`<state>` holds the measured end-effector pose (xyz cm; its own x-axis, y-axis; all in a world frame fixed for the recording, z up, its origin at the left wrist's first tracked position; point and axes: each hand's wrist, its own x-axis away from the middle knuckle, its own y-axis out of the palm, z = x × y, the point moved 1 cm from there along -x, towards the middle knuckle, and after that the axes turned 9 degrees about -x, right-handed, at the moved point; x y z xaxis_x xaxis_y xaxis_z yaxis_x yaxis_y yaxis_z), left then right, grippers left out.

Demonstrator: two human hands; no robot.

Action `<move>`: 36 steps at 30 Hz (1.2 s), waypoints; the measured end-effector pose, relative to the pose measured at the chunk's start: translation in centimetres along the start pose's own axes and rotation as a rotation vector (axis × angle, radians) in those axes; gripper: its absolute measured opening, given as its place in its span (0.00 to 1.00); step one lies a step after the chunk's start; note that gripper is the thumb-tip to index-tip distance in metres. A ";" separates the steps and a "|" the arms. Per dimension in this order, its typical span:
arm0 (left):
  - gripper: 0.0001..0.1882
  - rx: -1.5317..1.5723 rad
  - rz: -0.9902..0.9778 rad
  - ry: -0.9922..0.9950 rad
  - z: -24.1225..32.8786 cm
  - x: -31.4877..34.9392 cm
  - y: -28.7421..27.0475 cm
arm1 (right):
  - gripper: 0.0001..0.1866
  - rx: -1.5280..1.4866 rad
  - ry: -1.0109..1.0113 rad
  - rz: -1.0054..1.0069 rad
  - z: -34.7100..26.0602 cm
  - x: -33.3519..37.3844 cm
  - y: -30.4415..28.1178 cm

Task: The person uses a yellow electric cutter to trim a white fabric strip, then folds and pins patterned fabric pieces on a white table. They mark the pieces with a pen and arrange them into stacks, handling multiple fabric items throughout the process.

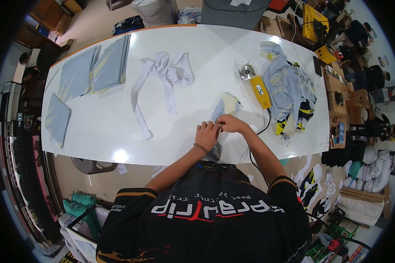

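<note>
Close to the table's near edge, a strip of light grey-blue and cream fabric [229, 103] lies under my hands. Part of it spreads flat beyond my fingers, and a greyer part hangs toward my body. My left hand [207, 135] is closed on the fabric, fingers bent over it. My right hand [231, 124] pinches the same piece right beside the left, thumb and fingertips together. The two hands touch or nearly touch. Exactly what sits between the fingertips is too small to make out.
A yellow handheld rotary cloth cutter [260, 91] with a black cord lies right of my hands, beside a heap of printed fabric [289, 87]. White fabric strips [164, 72] lie left of centre. Folded grey-blue panels [79, 72] are stacked far left on the white table [105, 122].
</note>
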<state>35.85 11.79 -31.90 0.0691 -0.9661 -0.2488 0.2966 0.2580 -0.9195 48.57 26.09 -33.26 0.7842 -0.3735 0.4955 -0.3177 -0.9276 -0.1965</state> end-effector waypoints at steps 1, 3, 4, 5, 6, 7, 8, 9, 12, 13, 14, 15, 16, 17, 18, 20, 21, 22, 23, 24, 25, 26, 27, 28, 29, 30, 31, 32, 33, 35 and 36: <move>0.05 0.017 0.023 0.019 -0.2 0.0 0.3 | 0.06 -0.004 0.011 -0.009 -0.3 0.1 -0.2; 0.05 0.071 0.043 0.037 -0.4 0.2 0.8 | 0.06 -0.029 0.017 -0.017 -0.5 0.3 -0.2; 0.05 0.108 0.040 0.039 -0.5 0.2 1.0 | 0.05 -0.051 0.011 -0.013 -0.3 0.3 -0.2; 0.06 0.145 0.037 0.041 -0.6 0.2 1.1 | 0.05 -0.072 0.006 -0.008 -0.1 0.4 -0.3; 0.06 0.182 0.047 0.042 -0.7 0.2 1.2 | 0.05 -0.099 0.001 0.003 0.1 0.6 -0.2; 0.06 0.219 0.056 0.042 -0.8 0.2 1.3 | 0.05 -0.125 -0.004 0.012 0.2 0.8 -0.1; 0.06 0.255 0.066 0.042 -0.9 0.2 1.3 | 0.05 -0.152 -0.009 0.022 0.2 0.9 0.1; 0.05 0.280 0.042 0.021 -1.0 0.2 1.3 | 0.06 -0.173 -0.026 0.023 0.2 1.0 0.2; 0.05 0.331 -0.019 -0.014 -1.4 0.3 1.5 | 0.06 -0.272 -0.071 0.040 1.2 1.4 0.3; 0.06 0.325 -0.029 -0.007 -1.5 0.3 1.5 | 0.06 -0.326 -0.087 0.049 1.7 1.5 0.2; 0.06 0.318 -0.038 0.001 -1.6 0.3 1.4 | 0.06 -0.380 -0.103 0.059 2.1 1.6 0.2; 0.06 0.318 -0.028 0.002 -1.5 0.3 1.4 | 0.06 -0.397 -0.114 0.085 2.5 1.6 0.3; 0.06 0.318 -0.017 0.003 -1.5 0.2 1.4 | 0.06 -0.412 -0.126 0.111 2.7 1.6 0.4; 0.06 0.317 -0.005 0.003 -1.5 0.2 1.4 | 0.07 -0.428 -0.138 0.137 2.8 1.6 0.5; 0.06 0.329 -0.006 0.007 -1.5 0.2 1.4 | 0.06 -0.428 -0.117 0.163 3.0 1.6 0.7; 0.06 0.351 -0.003 0.011 -1.6 0.2 1.5 | 0.06 -0.426 -0.078 0.213 3.2 1.5 1.3; 0.06 0.344 0.002 0.014 -1.6 0.1 1.5 | 0.06 -0.394 -0.083 0.257 3.2 1.5 1.5; 0.05 0.337 0.007 0.017 -1.6 0.1 1.5 | 0.05 -0.362 -0.088 0.300 3.2 1.5 1.9; 0.05 0.331 0.012 0.020 -1.6 0.1 1.5 | 0.05 -0.330 -0.092 0.344 3.1 1.5 2.2; 0.05 0.330 0.013 0.027 -1.6 0.1 1.5 | 0.04 -0.329 -0.083 0.383 3.1 1.5 2.6; 0.05 0.329 0.015 0.033 -1.7 0.1 1.6 | 0.04 -0.326 -0.075 0.421 2.8 1.5 3.0; 0.05 0.328 0.017 0.040 -1.7 0.1 1.6 | 0.04 -0.324 -0.067 0.460 2.5 1.7 3.2; 0.06 0.309 -0.002 0.040 -1.7 0.1 1.7 | 0.04 -0.238 -0.146 0.525 2.6 1.5 3.5; 0.06 0.292 -0.022 0.042 -1.7 0.1 1.7 | 0.04 -0.151 -0.223 0.591 2.8 1.4 3.7; 0.07 0.275 -0.042 0.044 -1.7 0.1 1.8 | 0.03 -0.063 -0.299 0.656 3.1 1.3 3.9; 0.07 0.272 -0.041 0.048 -1.7 0.1 1.8 | 0.03 -0.058 -0.299 0.678 3.4 1.3 4.1; 0.07 0.268 -0.041 0.051 -1.7 0.1 1.8 | 0.03 -0.054 -0.300 0.699 3.3 1.3 4.4; 0.07 0.264 -0.040 0.053 -1.8 0.1 1.8 | 0.03 -0.050 -0.301 0.720 3.1 1.2 4.6; 0.07 0.274 -0.048 0.054 -1.8 0.2 1.8 | 0.03 -0.033 -0.299 0.736 2.9 1.0 4.8; 0.08 0.298 -0.060 0.058 -1.9 0.1 1.7 | 0.02 0.006 -0.294 0.771 2.9 0.9 4.8; 0.08 0.297 -0.074 0.059 -2.0 0.1 1.6 | 0.02 0.043 -0.307 0.829 2.9 0.8 4.8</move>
<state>34.46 12.13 -34.02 -0.0159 -0.9776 -0.2097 0.5649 0.1643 -0.8086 49.25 21.31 -36.22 0.4211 -0.9044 -0.0687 -0.8321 -0.3551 -0.4260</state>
